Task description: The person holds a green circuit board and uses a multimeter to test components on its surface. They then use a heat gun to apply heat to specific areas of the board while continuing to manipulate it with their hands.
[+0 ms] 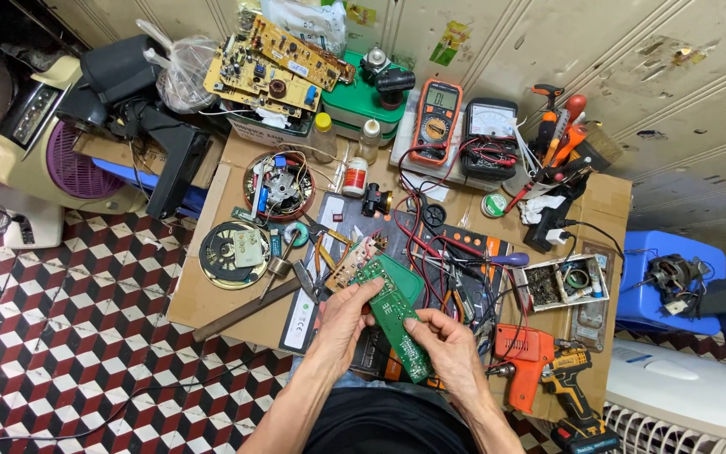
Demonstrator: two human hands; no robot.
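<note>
A long green circuit board [392, 313] is held between both my hands above a cardboard-covered work surface [212, 294]. My left hand [342, 319] grips its left edge near the upper end. My right hand [447, 345] pinches its lower right side. Just above lies a second small board [353, 261] with tan parts, resting on a dark work mat [338, 219] next to pliers [317, 282].
Two multimeters [435, 122] [491, 130] with red and black leads stand at the back. An orange soldering gun [521, 353] and a cordless drill [577, 391] lie at right. A round metal tray [279, 187], a dial plate [234, 255], yellow circuit boards [275, 67] and screwdrivers [560, 126] crowd the surface.
</note>
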